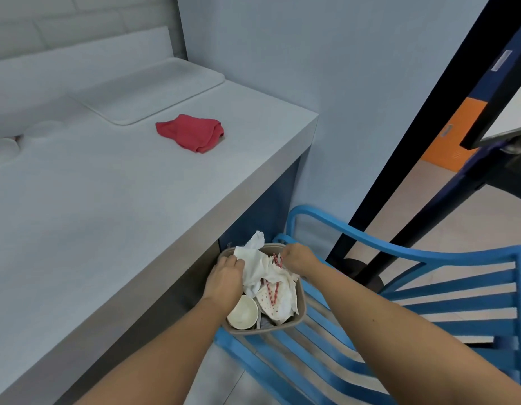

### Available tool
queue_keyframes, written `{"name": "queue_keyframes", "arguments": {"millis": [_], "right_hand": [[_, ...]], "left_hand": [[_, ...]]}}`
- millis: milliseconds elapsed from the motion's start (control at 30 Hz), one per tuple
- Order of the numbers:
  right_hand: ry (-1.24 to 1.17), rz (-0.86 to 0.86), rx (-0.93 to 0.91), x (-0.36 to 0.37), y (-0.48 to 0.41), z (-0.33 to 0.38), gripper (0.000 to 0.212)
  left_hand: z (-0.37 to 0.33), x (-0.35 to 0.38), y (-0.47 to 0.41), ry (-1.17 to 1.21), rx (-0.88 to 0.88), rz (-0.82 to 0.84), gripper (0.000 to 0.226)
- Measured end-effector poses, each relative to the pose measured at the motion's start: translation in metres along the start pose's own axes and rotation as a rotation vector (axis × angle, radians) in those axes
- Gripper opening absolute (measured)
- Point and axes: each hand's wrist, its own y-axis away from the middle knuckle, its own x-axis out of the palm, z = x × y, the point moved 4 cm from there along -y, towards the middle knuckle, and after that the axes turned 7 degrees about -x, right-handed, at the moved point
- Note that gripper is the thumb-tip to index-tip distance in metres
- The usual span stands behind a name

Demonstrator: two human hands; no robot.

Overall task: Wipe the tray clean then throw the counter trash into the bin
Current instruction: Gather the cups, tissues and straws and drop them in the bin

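Note:
A small beige bin [300, 312] stands on the floor between the counter and a blue chair. It holds crumpled white napkins [259, 266], red-striped straws [272, 292], a white paper cup [242, 313] and a dotted cup [272, 306]. My left hand [224, 277] grips the napkins at the bin's left rim. My right hand [297, 258] pinches a striped straw over the far right rim. On the counter, a white tray [154, 89] lies against the back wall, with a crumpled red cloth [192, 133] just in front of it.
The grey counter [107, 206] ends at a corner on the right. A blue slatted chair [399, 302] stands close to the bin's right side. A dark door frame [423, 141] rises behind it. White cups [7, 147] sit at the counter's far left.

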Motion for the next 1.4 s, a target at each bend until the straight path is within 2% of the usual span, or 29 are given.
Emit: {"name": "queue_keyframes", "arguments": {"millis": [167,267,367,533,667,800,933,1167,1400], "right_hand": [[-0.019,-0.009,-0.052,-0.025,0.008,0.029,0.025],[0.006,0.066,-0.084,-0.044,0.017,0.052,0.018],[0.02,0.136,-0.101,-0.064,0.022,0.076,0.014],[0.127,0.156,-0.155,-0.102,0.035,0.127,0.014],[0.131,0.119,-0.236,-0.125,0.046,0.18,0.016],[0.128,0.082,-0.342,-0.125,0.05,0.24,0.022],[0.102,0.052,-0.433,-0.111,0.045,0.3,0.015],[0.081,0.055,-0.514,-0.076,0.03,0.394,0.009],[0.08,0.063,-0.521,-0.042,0.013,0.453,0.008]], "left_hand": [[-0.013,-0.035,-0.001,0.075,0.029,-0.084,0.037],[-0.015,-0.063,0.0,0.191,0.032,-0.178,0.025],[-0.013,-0.092,0.003,0.35,0.043,-0.253,0.022],[0.004,-0.14,0.008,0.5,0.069,-0.49,0.021],[0.035,-0.181,0.01,0.497,0.046,-0.661,0.025],[0.09,-0.21,0.013,0.456,-0.04,-0.754,0.021],[0.158,-0.225,0.023,0.41,-0.125,-0.798,0.021],[0.279,-0.234,0.049,0.309,-0.288,-0.778,0.026],[0.382,-0.228,0.061,0.235,-0.442,-0.667,0.019]]}}
